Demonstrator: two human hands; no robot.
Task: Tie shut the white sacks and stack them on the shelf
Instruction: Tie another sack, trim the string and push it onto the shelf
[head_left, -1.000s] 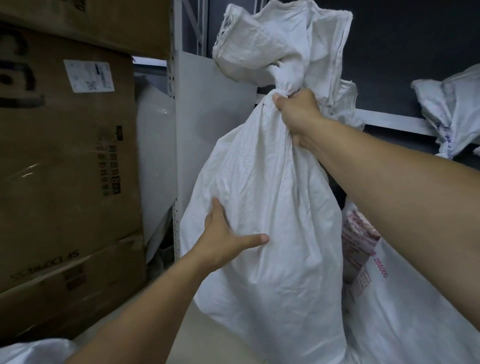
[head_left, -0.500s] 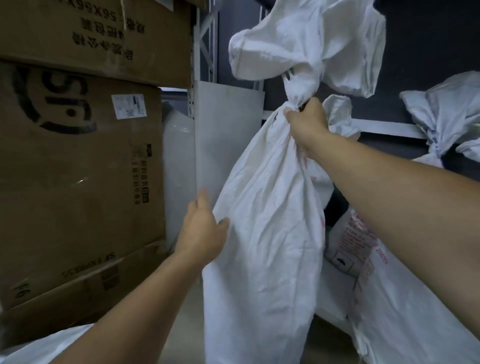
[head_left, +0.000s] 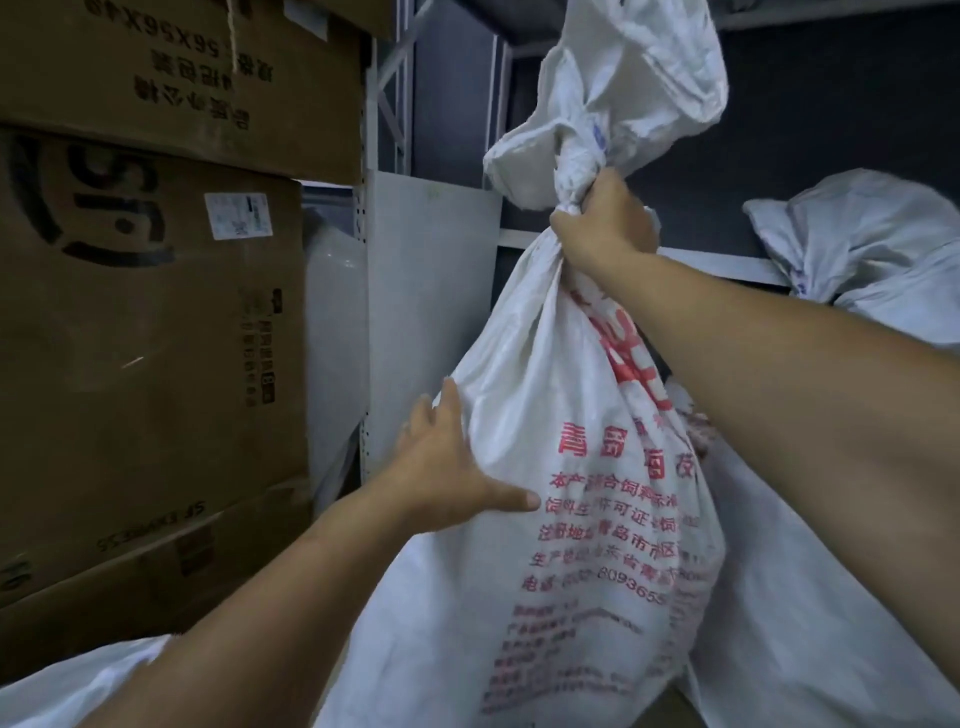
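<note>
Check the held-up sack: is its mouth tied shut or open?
Tied shut: the sack is knotted at the neck, above where the right hand grips it; the left hand rests on its side.

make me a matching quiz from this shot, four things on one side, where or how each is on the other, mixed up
1 right hand
2 left hand
3 cardboard boxes
4 far sack

a stacked at the left
b on the shelf, at the right
c grips the tied neck of the held sack
d pressed flat on that sack's side

Pairs: 1-c, 2-d, 3-a, 4-b
</note>
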